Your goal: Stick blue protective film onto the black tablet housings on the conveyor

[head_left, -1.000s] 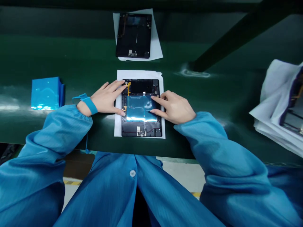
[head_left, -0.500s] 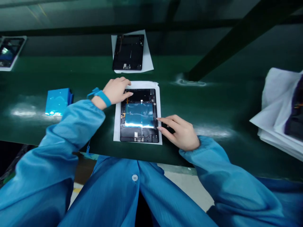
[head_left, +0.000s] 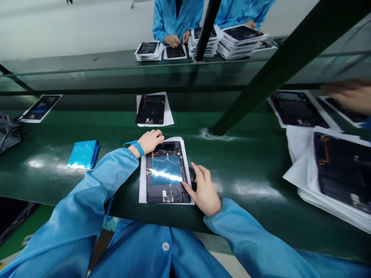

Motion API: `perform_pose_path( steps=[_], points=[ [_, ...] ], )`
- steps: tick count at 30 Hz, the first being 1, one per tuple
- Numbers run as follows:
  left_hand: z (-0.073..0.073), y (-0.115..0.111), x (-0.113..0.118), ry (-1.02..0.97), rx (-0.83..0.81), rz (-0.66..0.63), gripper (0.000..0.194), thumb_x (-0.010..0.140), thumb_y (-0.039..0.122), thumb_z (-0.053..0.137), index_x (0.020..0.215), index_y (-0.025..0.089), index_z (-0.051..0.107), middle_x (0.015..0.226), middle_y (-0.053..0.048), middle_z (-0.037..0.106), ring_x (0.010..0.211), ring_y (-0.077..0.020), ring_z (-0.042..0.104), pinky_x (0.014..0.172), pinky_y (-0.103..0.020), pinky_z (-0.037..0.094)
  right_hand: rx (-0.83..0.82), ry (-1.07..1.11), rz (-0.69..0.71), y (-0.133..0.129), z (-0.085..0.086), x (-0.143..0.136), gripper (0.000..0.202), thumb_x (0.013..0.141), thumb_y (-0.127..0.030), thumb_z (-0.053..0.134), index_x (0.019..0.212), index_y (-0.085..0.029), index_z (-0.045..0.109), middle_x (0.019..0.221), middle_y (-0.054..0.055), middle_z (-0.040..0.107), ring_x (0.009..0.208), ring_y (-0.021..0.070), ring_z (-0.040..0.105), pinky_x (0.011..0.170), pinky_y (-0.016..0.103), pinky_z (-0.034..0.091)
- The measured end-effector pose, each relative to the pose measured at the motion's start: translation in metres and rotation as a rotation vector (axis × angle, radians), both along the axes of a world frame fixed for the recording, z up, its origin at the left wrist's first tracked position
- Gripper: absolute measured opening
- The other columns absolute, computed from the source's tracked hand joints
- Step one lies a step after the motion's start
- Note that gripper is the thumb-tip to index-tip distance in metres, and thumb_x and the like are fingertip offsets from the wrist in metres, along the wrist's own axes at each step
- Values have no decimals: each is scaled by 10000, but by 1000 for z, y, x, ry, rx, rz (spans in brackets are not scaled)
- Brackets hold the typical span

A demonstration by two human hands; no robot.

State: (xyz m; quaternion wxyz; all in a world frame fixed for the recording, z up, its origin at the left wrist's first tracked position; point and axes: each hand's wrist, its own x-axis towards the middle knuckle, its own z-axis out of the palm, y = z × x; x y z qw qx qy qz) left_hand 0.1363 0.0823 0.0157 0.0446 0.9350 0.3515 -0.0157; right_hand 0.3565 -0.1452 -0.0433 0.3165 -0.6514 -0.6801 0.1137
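Observation:
An opened tablet housing, dark with small circuit parts at its lower edge, lies on a white sheet in front of me. Across its middle sits a shiny blue film-covered panel. My left hand rests at the housing's upper left corner, fingers bent over the top edge and gripping nothing that I can see. At the right edge is my right hand, its thumb touching the housing near the blue panel and its fingers spread apart from the thumb. A blue strap circles my left wrist.
A blue packet stack lies to the left. Another housing is beyond mine. Stacked housings on sheets stand at right, where another person's blurred hand reaches in. A slanted green post rises from the bench.
My view has tilted up, bringing co-workers and their stacks into sight. My right hand's fingers have lifted and spread from the thumb. My left hand stays at the upper left corner.

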Motion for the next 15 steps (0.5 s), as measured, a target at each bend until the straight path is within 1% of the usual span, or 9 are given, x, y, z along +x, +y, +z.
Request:
perform_pose_path(
  steps=[2,3,4,5,7,9,10,12,15],
  points=[
    [10,-3,-3,-30,11,9,224,1048,268,428,1082,214,643,1176,-103,654,921,-222,635,796,-348,464,-51,149,-43,2,1,3,789,924,-526,618,1578,-182,341,1395,237,529,759,231,690,753,466,637],
    [17,-3,-4,-50,20,21,234,1054,281,415,1095,217,636,1124,-96,664,876,-219,640,760,-342,462,-98,237,-42,4,2,6,798,909,-538,636,1562,-168,364,1339,223,582,674,203,661,701,446,629],
    [26,-2,-6,-75,33,36,252,1061,302,396,1105,216,629,1079,-92,670,855,-221,645,740,-341,462,-155,325,-21,6,4,8,748,902,-549,640,1507,-157,439,1223,187,655,610,184,632,651,420,613],
    [35,0,-7,-105,48,54,272,1068,324,378,1111,215,623,1051,-89,672,861,-226,651,740,-341,468,-214,405,17,10,5,11,650,904,-561,633,1404,-156,542,1069,137,708,569,175,612,610,392,592],
    [53,9,-12,-173,80,88,292,1075,361,361,1115,216,611,1051,-84,677,918,-227,659,792,-340,490,-291,512,95,22,8,13,473,926,-588,587,1131,-171,674,791,54,704,547,174,602,574,345,552],
    [66,25,-19,-241,114,124,280,1070,381,380,1132,214,596,1087,-83,680,981,-222,654,875,-343,504,-283,539,112,40,10,13,461,946,-615,535,978,-181,687,706,34,679,582,179,617,577,320,527],
    [70,34,-23,-279,141,176,273,1064,382,393,1162,212,583,1133,-90,675,1027,-223,645,922,-349,503,-257,535,96,52,10,12,476,950,-626,517,968,-181,686,717,36,684,604,180,624,589,316,522],
    [71,56,-32,-347,203,388,305,1060,371,389,1261,198,538,1281,-128,629,1142,-236,613,1007,-371,484,-206,527,57,84,12,10,506,950,-638,495,998,-172,687,765,43,698,655,183,636,631,316,523],
    [53,88,-45,-362,234,771,381,1052,335,371,1351,134,494,1423,-222,521,1266,-304,563,1044,-442,458,-148,488,-41,145,16,14,502,965,-611,484,999,-153,686,820,56,702,739,192,646,711,326,532]
  ],
)
